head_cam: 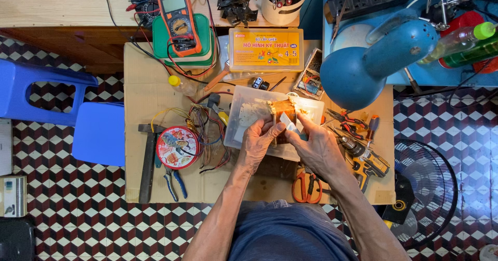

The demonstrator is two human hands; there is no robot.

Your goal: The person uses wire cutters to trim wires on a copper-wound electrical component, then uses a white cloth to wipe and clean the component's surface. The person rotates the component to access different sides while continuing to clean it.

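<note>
Both hands grip a rusty brown, blocky transformer core (282,110): the left hand (258,142) curls around its side, while the right hand (317,148) pinches a thin white strip (287,122) against it, above a translucent plastic box (244,113).

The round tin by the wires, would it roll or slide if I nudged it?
The round tin lies flat on the cardboard, so it would probably slide, not roll. The wires touching its right edge may drag along. It looks like metal, likely stiff and fairly light.

Blue lamp (363,66) blocks right; bare cardboard (142,92) left.
</note>
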